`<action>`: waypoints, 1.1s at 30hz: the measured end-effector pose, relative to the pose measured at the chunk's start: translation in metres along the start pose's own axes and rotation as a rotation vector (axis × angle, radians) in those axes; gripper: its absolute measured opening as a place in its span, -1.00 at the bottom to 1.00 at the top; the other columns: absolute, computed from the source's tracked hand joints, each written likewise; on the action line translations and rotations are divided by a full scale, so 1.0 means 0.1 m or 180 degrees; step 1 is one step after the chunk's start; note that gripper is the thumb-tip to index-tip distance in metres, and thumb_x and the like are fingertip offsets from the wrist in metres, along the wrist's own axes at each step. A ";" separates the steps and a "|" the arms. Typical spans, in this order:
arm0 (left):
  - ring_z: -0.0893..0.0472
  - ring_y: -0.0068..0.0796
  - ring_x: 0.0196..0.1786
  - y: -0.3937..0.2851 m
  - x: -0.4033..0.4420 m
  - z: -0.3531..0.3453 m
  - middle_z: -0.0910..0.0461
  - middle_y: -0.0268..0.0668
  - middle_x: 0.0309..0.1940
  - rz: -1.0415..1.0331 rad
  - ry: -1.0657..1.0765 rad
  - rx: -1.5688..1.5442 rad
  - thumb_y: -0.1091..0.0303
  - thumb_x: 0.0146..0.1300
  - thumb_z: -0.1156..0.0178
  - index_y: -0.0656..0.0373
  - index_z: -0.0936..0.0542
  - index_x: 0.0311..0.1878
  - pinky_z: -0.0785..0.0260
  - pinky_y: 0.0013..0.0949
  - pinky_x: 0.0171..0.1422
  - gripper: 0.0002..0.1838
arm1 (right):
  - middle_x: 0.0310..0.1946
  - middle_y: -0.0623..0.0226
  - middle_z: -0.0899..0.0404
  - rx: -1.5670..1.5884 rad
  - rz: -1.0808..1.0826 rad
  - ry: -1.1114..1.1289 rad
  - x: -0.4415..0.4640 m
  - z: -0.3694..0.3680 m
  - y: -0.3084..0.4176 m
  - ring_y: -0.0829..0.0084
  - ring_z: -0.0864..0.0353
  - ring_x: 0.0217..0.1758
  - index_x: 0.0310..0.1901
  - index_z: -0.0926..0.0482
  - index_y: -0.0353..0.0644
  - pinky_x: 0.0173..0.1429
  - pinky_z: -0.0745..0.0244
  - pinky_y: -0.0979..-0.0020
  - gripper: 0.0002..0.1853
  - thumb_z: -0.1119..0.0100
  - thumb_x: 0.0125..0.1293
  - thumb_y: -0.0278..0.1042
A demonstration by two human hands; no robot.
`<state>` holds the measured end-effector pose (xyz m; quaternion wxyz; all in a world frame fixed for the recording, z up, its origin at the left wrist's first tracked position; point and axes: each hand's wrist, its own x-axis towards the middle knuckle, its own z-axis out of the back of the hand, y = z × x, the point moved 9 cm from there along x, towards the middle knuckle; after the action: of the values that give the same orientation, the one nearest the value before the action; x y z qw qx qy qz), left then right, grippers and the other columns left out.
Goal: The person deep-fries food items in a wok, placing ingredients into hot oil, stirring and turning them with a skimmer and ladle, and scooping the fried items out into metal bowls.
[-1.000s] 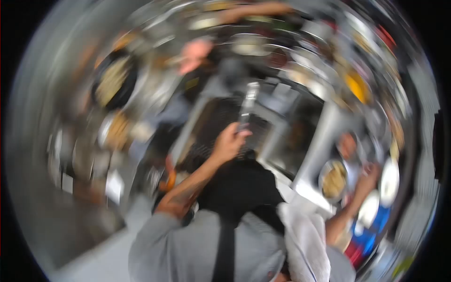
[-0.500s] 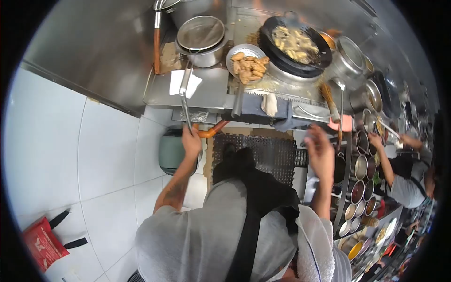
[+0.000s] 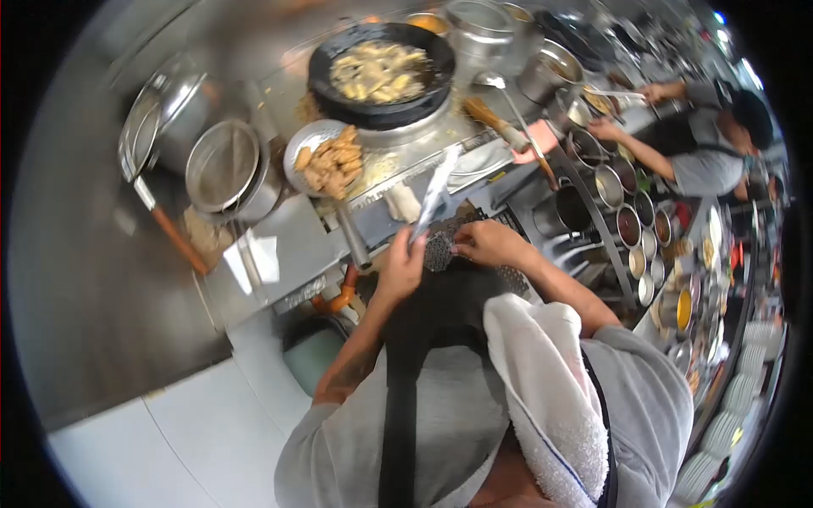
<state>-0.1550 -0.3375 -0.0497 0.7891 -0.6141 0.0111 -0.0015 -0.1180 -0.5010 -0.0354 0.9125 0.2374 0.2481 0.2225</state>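
Note:
My left hand (image 3: 400, 267) is closed around a pair of long metal tongs (image 3: 438, 188), pointing up and away over the counter's front edge and slightly blurred. Close by on the right, my right hand (image 3: 489, 244) has its fingers drawn together in a pinch; anything between them is too small to make out. Beyond the tongs, a black wok (image 3: 326, 97) holds pale pieces frying in oil (image 3: 381, 74). A perforated ladle (image 3: 353, 233) with browned fried pieces (image 3: 332, 161) rests left of the wok, its handle toward me.
A pot with a round mesh strainer (image 3: 222, 165) stands at the left, near a white paper (image 3: 257, 261). A folded white cloth (image 3: 402, 204) lies at the counter edge. A brush (image 3: 495, 124) and sauce containers (image 3: 628, 224) are at the right. A co-worker (image 3: 707, 165) stands farther right.
The left hand has carried the tongs rightward, away from the white paper. The right hand has come in beside the left, its fingers now drawn together. The view has turned and shifted right.

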 end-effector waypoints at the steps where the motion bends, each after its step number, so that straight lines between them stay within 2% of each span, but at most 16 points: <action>1: -0.58 -0.11 -0.37 -0.34 0.22 -0.21 -0.56 -0.07 -0.43 -0.0592 0.0206 -0.0042 0.24 0.40 -0.03 0.27 -0.47 -0.04 -0.38 -0.23 -0.26 -0.73 | -0.25 0.00 -0.66 0.0061 -0.0084 -0.0118 -0.01 0.08 -0.20 0.03 -0.64 -0.14 -0.17 -0.63 -0.30 -0.02 -0.51 0.16 -0.59 -0.22 0.21 -0.05; 3: -0.57 0.17 -0.29 -0.90 0.62 -0.53 -0.58 0.09 -0.37 -0.1542 0.0165 0.0457 0.27 0.39 -0.01 0.29 -0.45 0.04 -0.38 -0.09 -0.24 -0.69 | -0.25 0.00 -0.66 -0.0040 -0.0313 0.0157 -0.03 0.15 -0.60 0.01 -0.64 -0.14 -0.20 -0.63 -0.31 -0.02 -0.51 0.14 -0.59 -0.22 0.20 -0.04; 4: -0.56 0.19 -0.31 -1.11 0.89 -0.69 -0.58 0.10 -0.38 -0.1373 0.0287 0.0524 0.29 0.37 -0.01 0.30 -0.46 0.00 -0.38 -0.05 -0.24 -0.72 | -0.36 0.00 -0.65 0.0021 -0.0371 -0.0239 -0.04 0.37 -0.77 0.05 -0.66 -0.23 -0.26 -0.66 -0.26 -0.08 -0.51 0.17 -0.68 -0.22 0.20 -0.12; 5: -0.56 0.22 -0.32 -1.29 1.13 -0.86 -0.57 0.12 -0.40 -0.1178 0.0404 0.0604 0.30 0.36 -0.01 0.31 -0.47 -0.05 -0.39 -0.01 -0.25 -0.74 | -0.36 0.00 -0.65 0.0103 -0.0447 -0.0305 -0.04 0.50 -1.03 0.05 -0.66 -0.23 -0.26 -0.66 -0.26 -0.08 -0.51 0.17 -0.68 -0.22 0.20 -0.12; 7: -0.56 0.25 -0.32 -1.51 1.76 -1.23 -0.56 0.15 -0.43 -0.0888 0.0525 0.1061 0.31 0.33 -0.02 0.35 -0.47 -0.19 -0.39 0.05 -0.23 -0.76 | -0.35 -0.05 -0.65 0.0005 -0.1148 -0.1328 -0.09 0.99 -1.81 -0.01 -0.64 -0.19 -0.26 -0.64 -0.30 -0.05 -0.51 0.10 -0.62 -0.24 0.18 -0.07; 9: -0.57 0.23 -0.27 -1.79 2.56 -1.67 -0.57 0.15 -0.44 -0.1543 0.0116 0.1474 0.28 0.29 -0.04 0.36 -0.46 -0.28 -0.40 0.07 -0.17 -0.73 | -0.37 -0.03 -0.65 0.0187 -0.1275 -0.1674 -0.18 1.23 -2.44 0.00 -0.65 -0.22 -0.27 -0.64 -0.28 -0.08 -0.51 0.11 -0.66 -0.23 0.18 -0.11; 11: -0.60 0.18 -0.18 -1.98 3.61 -2.27 -0.61 0.14 -0.39 -0.1704 -0.0285 0.2322 0.26 0.22 -0.09 0.40 -0.53 -0.26 -0.45 0.03 -0.09 -0.69 | -0.39 0.00 -0.65 0.0358 -0.1378 -0.1944 -0.33 1.41 -2.94 0.02 -0.66 -0.25 -0.27 -0.64 -0.26 -0.12 -0.52 0.12 -0.70 -0.23 0.17 -0.15; 13: -0.61 0.11 -0.07 -2.01 4.65 -2.88 -0.63 0.13 -0.24 -0.0999 -0.0045 0.2834 0.26 0.16 -0.12 0.40 -0.60 -0.22 -0.48 -0.07 0.03 -0.67 | -0.38 -0.07 -0.63 0.0691 -0.1224 -0.2215 -0.48 1.64 -3.20 -0.03 -0.64 -0.24 -0.20 -0.61 -0.28 -0.11 -0.51 0.08 -0.66 -0.24 0.18 -0.14; 15: -0.60 0.11 0.00 -1.92 5.56 -3.29 -0.60 0.12 -0.10 -0.0873 -0.0020 0.3329 0.28 0.13 -0.13 0.34 -0.65 -0.17 -0.48 -0.11 0.10 -0.67 | -0.36 -0.02 -0.64 0.1176 -0.1314 -0.2240 -0.61 1.64 -3.50 -0.01 -0.64 -0.23 -0.21 -0.61 -0.29 -0.10 -0.52 0.10 -0.68 -0.24 0.19 -0.17; 17: -0.61 0.10 0.00 -1.76 6.29 -3.40 -0.60 0.08 -0.05 -0.0879 -0.0392 0.3363 0.31 0.16 -0.08 0.30 -0.65 -0.13 -0.48 -0.10 0.10 -0.68 | -0.34 0.02 -0.65 0.1633 -0.1420 -0.2158 -0.79 1.57 -3.75 0.01 -0.64 -0.21 -0.20 -0.60 -0.29 -0.09 -0.51 0.11 -0.71 -0.23 0.20 -0.21; 20: -0.61 -0.01 0.05 -1.41 7.21 -3.38 -0.62 -0.02 -0.03 -0.0426 -0.0612 0.3756 0.30 0.25 -0.01 0.22 -0.66 -0.08 -0.49 -0.09 0.11 -0.69 | -0.33 0.04 -0.66 0.1858 -0.1834 -0.2040 -1.15 1.24 -4.21 0.02 -0.64 -0.18 -0.18 -0.62 -0.25 -0.08 -0.51 0.12 -0.73 -0.21 0.21 -0.22; 23: -0.62 -0.08 0.06 -1.26 7.66 -3.43 -0.63 -0.08 -0.01 -0.0131 -0.0829 0.3912 0.27 0.29 -0.01 0.18 -0.66 -0.04 -0.49 -0.12 0.14 -0.68 | -0.32 0.03 -0.65 0.2024 -0.2551 -0.1412 -1.57 0.87 -4.56 0.01 -0.63 -0.18 -0.17 -0.64 -0.23 -0.05 -0.51 0.14 -0.73 -0.18 0.22 -0.22; 26: -0.60 -0.08 0.09 -1.27 7.95 -3.61 -0.62 -0.07 -0.01 -0.0188 -0.0873 0.3965 0.26 0.26 -0.04 0.19 -0.66 -0.04 -0.47 -0.12 0.16 -0.67 | -0.33 0.04 -0.66 0.2179 -0.2746 -0.1540 -1.84 0.54 -4.89 0.00 -0.63 -0.18 -0.17 -0.63 -0.21 -0.05 -0.51 0.14 -0.74 -0.15 0.22 -0.22; 28: -0.57 -0.07 0.14 -1.17 8.08 -3.53 -0.61 -0.04 0.01 -0.0121 -0.0443 0.4268 0.26 0.22 -0.09 0.21 -0.65 -0.03 -0.44 -0.13 0.19 -0.67 | -0.34 0.05 -0.66 0.2066 -0.2978 -0.1422 -1.94 0.38 -4.96 0.02 -0.64 -0.19 -0.18 -0.63 -0.20 -0.06 -0.52 0.15 -0.75 -0.14 0.22 -0.24; 32: -0.55 -0.03 0.16 -1.46 7.82 -2.83 -0.58 -0.03 0.06 0.0645 -0.0741 0.3390 0.27 0.17 -0.15 0.25 -0.63 -0.01 -0.42 -0.15 0.19 -0.63 | -0.35 0.03 -0.66 0.2143 -0.2468 -0.1776 -1.71 0.80 -4.86 0.09 -0.67 -0.25 -0.13 -0.61 -0.25 -0.10 -0.53 0.21 -0.75 -0.15 0.22 -0.32; 33: -0.59 -0.03 0.09 -1.84 7.46 -2.70 -0.61 0.00 -0.02 0.0266 -0.0916 0.3709 0.24 0.13 -0.15 0.24 -0.67 -0.10 -0.45 -0.15 0.13 -0.66 | -0.35 0.04 -0.66 0.2092 -0.2195 -0.1831 -1.57 0.90 -4.79 0.12 -0.67 -0.28 -0.11 -0.60 -0.26 -0.11 -0.53 0.24 -0.74 -0.15 0.23 -0.32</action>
<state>0.5877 -0.6568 0.0505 0.9888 -0.0735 -0.0744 0.1067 -0.0517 -0.9905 -0.1722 0.8413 0.4657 0.1087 -0.2519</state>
